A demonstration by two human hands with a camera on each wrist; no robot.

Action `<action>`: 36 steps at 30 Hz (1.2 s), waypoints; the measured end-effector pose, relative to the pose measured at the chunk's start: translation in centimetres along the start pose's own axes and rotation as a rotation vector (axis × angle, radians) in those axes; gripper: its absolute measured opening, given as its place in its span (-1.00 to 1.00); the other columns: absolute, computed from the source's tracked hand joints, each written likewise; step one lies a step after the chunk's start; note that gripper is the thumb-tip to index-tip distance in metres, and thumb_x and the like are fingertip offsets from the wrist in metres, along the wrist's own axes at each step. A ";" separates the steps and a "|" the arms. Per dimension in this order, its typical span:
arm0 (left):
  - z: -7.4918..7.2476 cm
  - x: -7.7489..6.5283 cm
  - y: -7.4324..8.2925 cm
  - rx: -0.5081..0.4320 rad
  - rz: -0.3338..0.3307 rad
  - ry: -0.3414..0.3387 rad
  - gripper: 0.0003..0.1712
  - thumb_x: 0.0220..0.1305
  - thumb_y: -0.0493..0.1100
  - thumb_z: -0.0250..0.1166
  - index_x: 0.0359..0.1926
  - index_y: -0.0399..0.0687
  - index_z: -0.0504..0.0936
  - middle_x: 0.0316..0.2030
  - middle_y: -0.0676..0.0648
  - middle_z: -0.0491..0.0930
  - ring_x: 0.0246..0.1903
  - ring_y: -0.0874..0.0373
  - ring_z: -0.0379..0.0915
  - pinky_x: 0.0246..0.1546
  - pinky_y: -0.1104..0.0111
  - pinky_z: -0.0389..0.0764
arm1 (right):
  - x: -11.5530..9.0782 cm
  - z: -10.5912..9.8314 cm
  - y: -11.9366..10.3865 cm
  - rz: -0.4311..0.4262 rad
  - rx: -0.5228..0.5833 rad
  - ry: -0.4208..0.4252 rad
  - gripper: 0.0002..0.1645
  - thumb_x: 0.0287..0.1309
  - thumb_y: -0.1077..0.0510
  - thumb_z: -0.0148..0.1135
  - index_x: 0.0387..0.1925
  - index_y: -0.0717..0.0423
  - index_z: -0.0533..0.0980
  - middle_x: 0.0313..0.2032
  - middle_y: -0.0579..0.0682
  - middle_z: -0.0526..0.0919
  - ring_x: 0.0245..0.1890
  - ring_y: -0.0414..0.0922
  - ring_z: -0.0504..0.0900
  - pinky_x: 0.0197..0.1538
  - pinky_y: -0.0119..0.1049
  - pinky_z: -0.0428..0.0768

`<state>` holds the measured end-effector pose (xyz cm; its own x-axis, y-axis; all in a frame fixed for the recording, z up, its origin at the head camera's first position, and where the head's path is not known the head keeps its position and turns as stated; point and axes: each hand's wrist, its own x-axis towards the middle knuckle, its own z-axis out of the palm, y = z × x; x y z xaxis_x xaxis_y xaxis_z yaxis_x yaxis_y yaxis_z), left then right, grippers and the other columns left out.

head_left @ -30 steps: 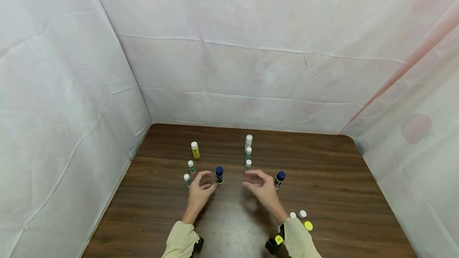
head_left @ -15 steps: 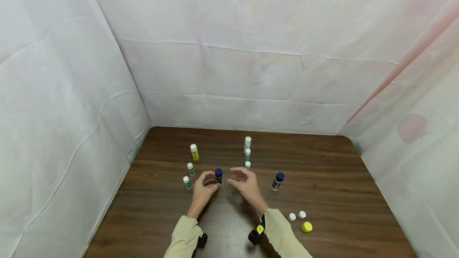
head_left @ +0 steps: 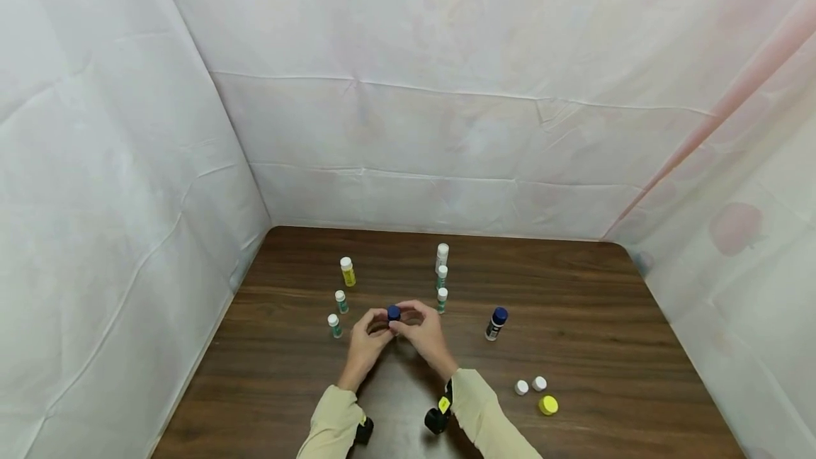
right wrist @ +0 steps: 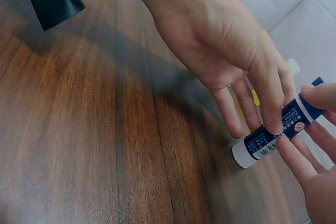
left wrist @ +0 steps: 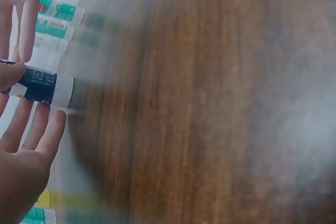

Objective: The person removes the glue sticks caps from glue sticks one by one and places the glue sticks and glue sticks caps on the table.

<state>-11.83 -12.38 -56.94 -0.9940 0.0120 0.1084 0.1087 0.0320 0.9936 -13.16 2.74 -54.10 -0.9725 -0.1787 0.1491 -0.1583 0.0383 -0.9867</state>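
My two hands meet at one glue stick (right wrist: 262,142) with a blue cap (head_left: 394,313), a dark blue label and a white base. My left hand (head_left: 366,346) holds its body, thumb against the label in the right wrist view. My right hand (head_left: 426,337) pinches the stick near the cap, its thumb (right wrist: 319,96) on the blue end. A second blue-capped glue stick (head_left: 496,324) stands to the right of my right hand. Left of my left hand are two small green sticks with white caps, the nearer green stick (head_left: 335,328) and the farther green stick (head_left: 342,303).
A yellow stick (head_left: 348,275) stands farther back on the left. Behind my hands is a row with a white stick (head_left: 442,257) and two green ones. Loose white caps (head_left: 540,383) and a yellow cap (head_left: 548,404) lie at right. White cloth (head_left: 446,126) walls the wooden table (head_left: 605,331).
My right hand has moved left from beside the second blue-capped stick to the held one. My left hand has closed in on that stick from its left side.
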 end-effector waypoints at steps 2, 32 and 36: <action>0.1 -0.1 0.0 -0.010 0.018 -0.006 -0.64 0.05 -0.43 0.38 -0.09 -0.37 0.53 -0.16 -0.29 0.56 -0.10 -0.22 0.52 -0.05 0.04 0.56 | -0.1 0.0 -0.2 -0.008 -0.020 0.008 -0.66 -0.02 0.36 0.38 -0.14 0.37 0.56 -0.25 0.33 0.62 -0.23 0.23 0.58 -0.31 -0.37 0.58; 1.0 -1.3 5.4 0.057 0.284 -0.078 -0.69 0.04 -0.44 0.37 -0.14 -0.30 0.55 -0.22 -0.24 0.58 -0.21 -0.10 0.56 -0.23 -0.12 0.56 | -2.0 -2.4 -6.1 -0.106 0.046 -0.002 -0.67 -0.03 0.41 0.37 -0.15 0.35 0.54 -0.23 0.27 0.59 -0.21 0.15 0.57 -0.39 -0.30 0.64; 0.9 -1.5 6.5 0.095 0.340 -0.088 -0.69 0.02 -0.47 0.37 -0.16 -0.30 0.56 -0.23 -0.22 0.58 -0.22 -0.12 0.54 -0.27 -0.08 0.59 | -2.4 -2.6 -7.1 -0.122 0.056 -0.010 -0.65 -0.03 0.42 0.36 -0.13 0.38 0.53 -0.20 0.26 0.59 -0.19 0.14 0.58 -0.35 -0.27 0.66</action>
<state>-9.64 -11.26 -50.72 -0.8970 0.1233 0.4245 0.4371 0.1043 0.8934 -10.17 5.49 -47.30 -0.9447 -0.1888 0.2683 -0.2657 -0.0395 -0.9633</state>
